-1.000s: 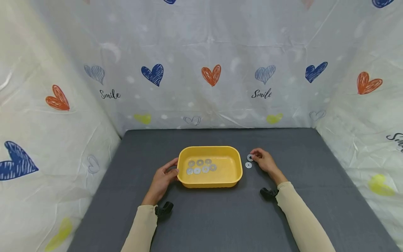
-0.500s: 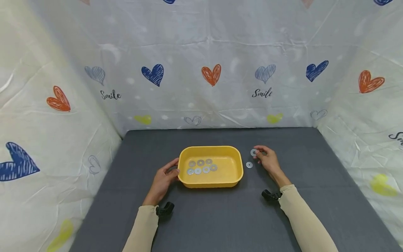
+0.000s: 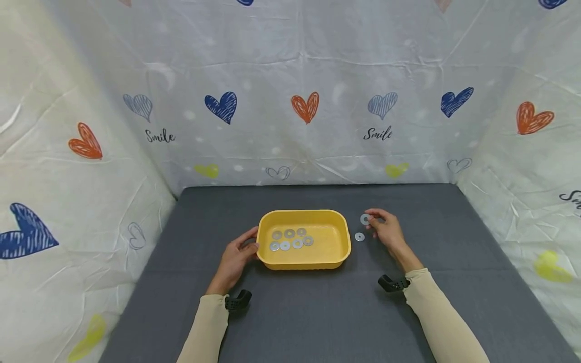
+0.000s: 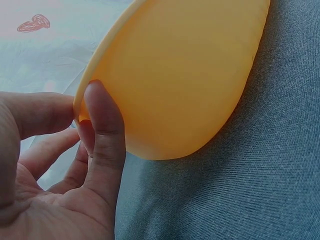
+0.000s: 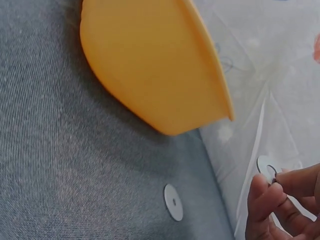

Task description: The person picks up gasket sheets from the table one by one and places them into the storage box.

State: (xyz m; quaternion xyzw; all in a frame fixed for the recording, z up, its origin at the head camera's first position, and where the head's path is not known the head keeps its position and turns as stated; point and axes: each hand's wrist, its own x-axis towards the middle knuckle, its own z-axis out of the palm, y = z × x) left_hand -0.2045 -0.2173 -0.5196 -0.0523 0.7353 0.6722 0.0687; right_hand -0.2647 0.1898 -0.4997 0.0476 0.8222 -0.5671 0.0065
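My left hand [image 3: 232, 264] pinches the left end of the yellow tray [image 3: 330, 244]; in the left wrist view the thumb [image 4: 105, 120] lies against the wall and the fingers are at the rim. In the tray, several flat grey washers [image 3: 282, 246] lie in two rows toward the left. Right of the tray, my right hand [image 3: 389, 237] holds a washer [image 5: 262, 166] between thumb and fingertips, raised above the table. Another washer [image 5: 170, 196] lies flat on the cloth between that hand and the tray.
A dark grey cloth [image 3: 299, 317] covers the table. Pale curtains printed with hearts [image 3: 305, 108] stand behind it and along both sides. Each wrist wears a black camera band [image 3: 393, 283].
My right hand has lifted one washer off the cloth and drawn it slightly up and right. Its neighbour stays on the table. The left hand keeps its grip on the tray.
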